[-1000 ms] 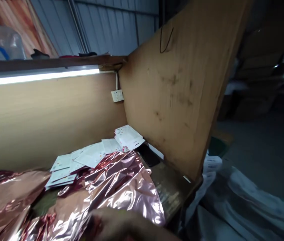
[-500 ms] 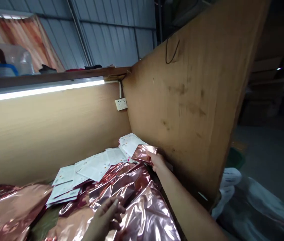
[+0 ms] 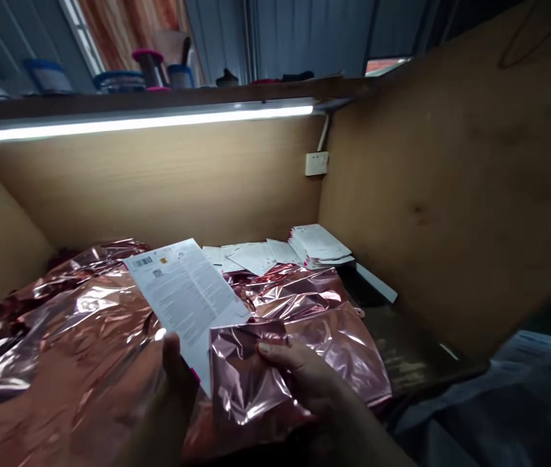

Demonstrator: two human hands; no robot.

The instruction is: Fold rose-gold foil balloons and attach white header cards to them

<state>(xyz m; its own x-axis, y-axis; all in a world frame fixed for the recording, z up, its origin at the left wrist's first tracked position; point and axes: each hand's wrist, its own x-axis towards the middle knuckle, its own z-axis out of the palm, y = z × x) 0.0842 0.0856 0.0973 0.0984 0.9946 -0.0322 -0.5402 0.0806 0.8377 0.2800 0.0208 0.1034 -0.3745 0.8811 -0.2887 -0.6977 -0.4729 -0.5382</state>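
Note:
My left hand (image 3: 178, 376) holds a white printed card (image 3: 185, 292) by its lower left edge, thumb up and the other fingers hidden underneath. The card is tilted, with a barcode, a square code and columns of small text facing me. My right hand (image 3: 299, 370) grips a folded piece of shiny pink foil (image 3: 241, 383), its thumb flat on top. That folded foil overlaps the card's lower right part. Beneath both hands spreads crinkled pink foil (image 3: 100, 363), covering much of the table.
Several white cards (image 3: 256, 257) lie along the back, beside a stack of cards (image 3: 321, 241) in the right corner. Wooden panels (image 3: 183, 175) enclose the table. A lit tube (image 3: 159, 123) runs under a shelf (image 3: 110, 100) near a socket (image 3: 316, 163). Clear plastic (image 3: 523, 363) lies at right.
My right hand has brought the folded foil from beside the card stack back toward my left hand. My left hand, open before, now holds a printed card. The view has swung left.

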